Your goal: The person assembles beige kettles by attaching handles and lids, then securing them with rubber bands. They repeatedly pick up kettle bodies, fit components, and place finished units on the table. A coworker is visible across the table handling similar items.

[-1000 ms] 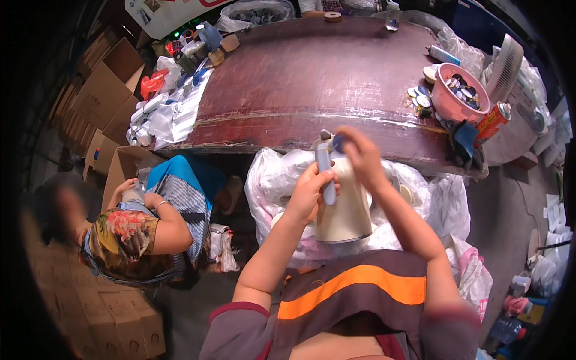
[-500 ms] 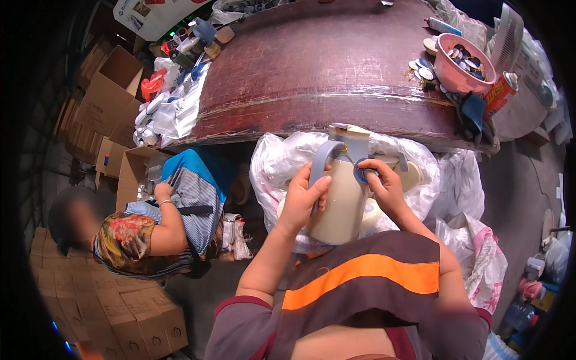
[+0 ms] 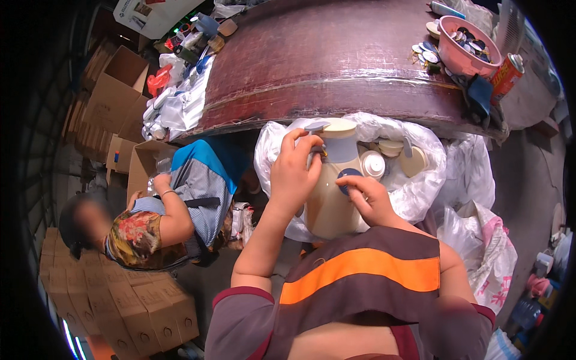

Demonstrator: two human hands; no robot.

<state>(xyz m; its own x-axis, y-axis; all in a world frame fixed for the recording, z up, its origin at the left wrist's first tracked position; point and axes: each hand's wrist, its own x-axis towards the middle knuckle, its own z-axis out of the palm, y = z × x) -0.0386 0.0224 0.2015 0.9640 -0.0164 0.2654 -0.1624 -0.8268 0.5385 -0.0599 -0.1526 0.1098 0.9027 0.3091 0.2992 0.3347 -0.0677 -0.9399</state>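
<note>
A cream thermos jug [image 3: 329,201] with a grey collar stands tilted in front of me, at the edge of an open white plastic bag [image 3: 423,201]. My left hand [image 3: 296,170] is closed at the jug's upper left side, covering most of its handle. A bit of yellow string shows by those fingertips. Against the jug's front, my right hand [image 3: 371,199] pinches a round dark blue tag [image 3: 347,179]. Just right of the collar, a white lidded piece [image 3: 372,164] and other cream jugs [image 3: 414,161] lie in the bag.
Beyond the bag is a dark red table [image 3: 336,66]. It bears a pink basin [image 3: 456,60] of round tags, loose tags [image 3: 428,54] and a red spray can [image 3: 507,77]. A co-worker [image 3: 144,231] sits at left among cardboard boxes [image 3: 129,306]. More plastic sacks [image 3: 480,240] lie right.
My left hand has moved up from the jug's handle side to its neck. The jug has tipped, showing its top. The right hand, with the tag, has shifted slightly left and down.
</note>
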